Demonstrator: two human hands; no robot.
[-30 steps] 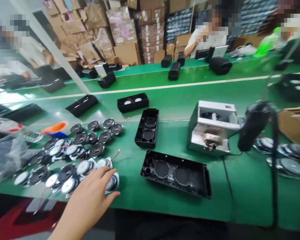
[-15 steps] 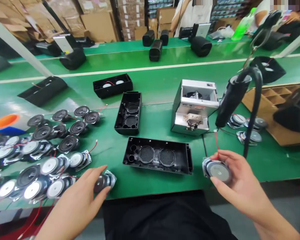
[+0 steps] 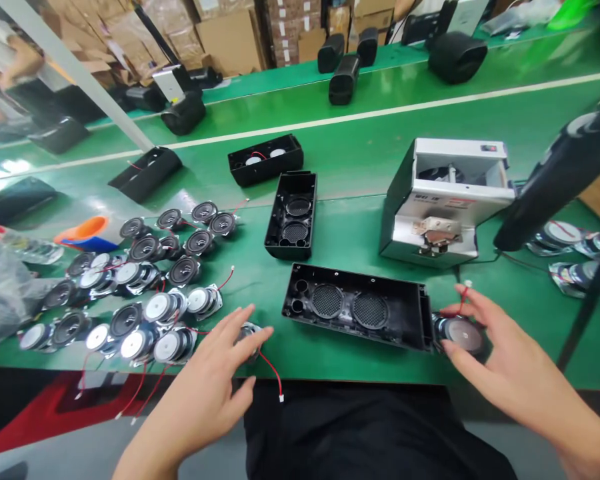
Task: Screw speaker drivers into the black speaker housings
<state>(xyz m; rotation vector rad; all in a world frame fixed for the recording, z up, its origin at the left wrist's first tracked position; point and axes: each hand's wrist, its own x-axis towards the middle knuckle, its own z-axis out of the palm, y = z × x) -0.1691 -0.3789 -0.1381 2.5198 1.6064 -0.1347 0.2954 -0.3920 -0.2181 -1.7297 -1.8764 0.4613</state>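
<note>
Left hand (image 3: pixel 213 380) spread wide over one speaker (image 3: pixel 249 339), right hand (image 3: pixel 503 353) curled around another speaker (image 3: pixel 461 335); black case (image 3: pixel 359 307) lies open, loose speakers (image 3: pixel 184 271) fill the desk (image 3: pixel 345 367).

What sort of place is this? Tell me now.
Probably a speaker assembly line: loose speakers with red wires lie on a green workbench beside black speaker cases, with stacked cartons behind.
</note>
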